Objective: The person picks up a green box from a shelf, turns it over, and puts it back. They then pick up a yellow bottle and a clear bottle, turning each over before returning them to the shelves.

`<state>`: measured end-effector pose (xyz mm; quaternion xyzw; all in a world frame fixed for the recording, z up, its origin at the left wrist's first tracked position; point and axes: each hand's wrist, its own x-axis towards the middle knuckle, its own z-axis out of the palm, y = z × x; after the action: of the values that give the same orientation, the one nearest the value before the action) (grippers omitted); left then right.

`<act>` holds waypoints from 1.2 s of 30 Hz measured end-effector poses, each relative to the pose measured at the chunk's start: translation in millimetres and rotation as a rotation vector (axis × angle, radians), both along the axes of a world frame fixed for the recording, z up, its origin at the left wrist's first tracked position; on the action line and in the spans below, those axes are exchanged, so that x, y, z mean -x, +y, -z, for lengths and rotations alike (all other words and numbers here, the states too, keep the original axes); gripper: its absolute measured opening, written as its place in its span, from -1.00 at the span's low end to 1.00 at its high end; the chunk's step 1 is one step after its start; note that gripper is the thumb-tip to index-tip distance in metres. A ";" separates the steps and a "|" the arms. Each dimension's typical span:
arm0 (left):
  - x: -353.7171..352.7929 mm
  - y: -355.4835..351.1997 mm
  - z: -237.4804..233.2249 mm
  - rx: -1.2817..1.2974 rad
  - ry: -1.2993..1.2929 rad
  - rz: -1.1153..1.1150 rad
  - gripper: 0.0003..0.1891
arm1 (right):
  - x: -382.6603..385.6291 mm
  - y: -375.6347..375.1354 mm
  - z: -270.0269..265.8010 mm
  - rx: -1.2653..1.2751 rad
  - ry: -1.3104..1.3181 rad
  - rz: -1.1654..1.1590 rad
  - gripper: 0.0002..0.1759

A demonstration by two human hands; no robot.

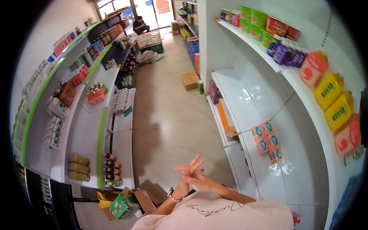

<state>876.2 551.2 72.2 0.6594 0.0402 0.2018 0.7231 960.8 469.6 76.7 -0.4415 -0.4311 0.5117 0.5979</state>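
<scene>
In front of my chest my two hands meet in the air above the aisle. My left hand (pixel 184 171), with a watch and a bracelet at the wrist, has its fingers stretched and spread. Across it lies my right hand (pixel 200 181), touching it, its fingers reaching toward the left palm and partly overlapping it. Neither hand shows an object in it. Below and left of them, on the floor, is an opened cardboard box (pixel 147 201) beside a green carton (pixel 124 207).
Left shelving holds yellow-labelled cans (pixel 79 168), dark bottles (pixel 112 168) and white bottles (pixel 53 132). Right shelves carry pink packs (pixel 267 140), yellow jugs (pixel 329 91) and purple-capped jars (pixel 285 51). A cardboard box (pixel 189 81) stands in the aisle. Farther back sits a person (pixel 140 26).
</scene>
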 end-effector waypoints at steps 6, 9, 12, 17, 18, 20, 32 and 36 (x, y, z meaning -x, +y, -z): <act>-19.8 37.9 31.5 -0.043 0.097 -0.044 -0.44 | -26.2 45.9 41.3 0.077 0.040 -0.005 -0.61; -44.8 64.3 27.5 -0.022 0.163 -0.026 -0.46 | -56.2 70.5 39.2 0.195 0.097 -0.026 -0.60; -76.5 93.6 45.4 0.088 0.205 -0.096 -0.47 | -92.9 109.9 50.1 0.221 0.107 -0.107 -0.55; -138.8 166.0 18.6 0.093 0.183 -0.245 -0.38 | -158.2 184.5 11.7 0.263 0.152 -0.087 -0.58; -148.6 177.6 15.9 -0.003 0.135 -0.296 -0.39 | -169.8 203.5 28.6 0.190 0.115 -0.152 -0.56; -173.3 200.3 13.1 -0.101 0.079 -0.369 -0.39 | -197.3 235.2 56.0 0.042 0.037 -0.265 -0.53; -207.9 245.4 33.0 0.207 0.193 -0.485 -0.43 | -240.8 304.5 68.8 0.181 0.052 -0.472 -0.50; -190.9 291.0 28.0 0.248 0.225 -0.564 -0.38 | -225.8 355.9 47.0 0.200 0.142 -0.542 -0.47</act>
<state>1067.1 842.2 44.2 0.5473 0.3250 0.3135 0.7047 1186.6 825.5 29.6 -0.3298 -0.4378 0.7223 0.4217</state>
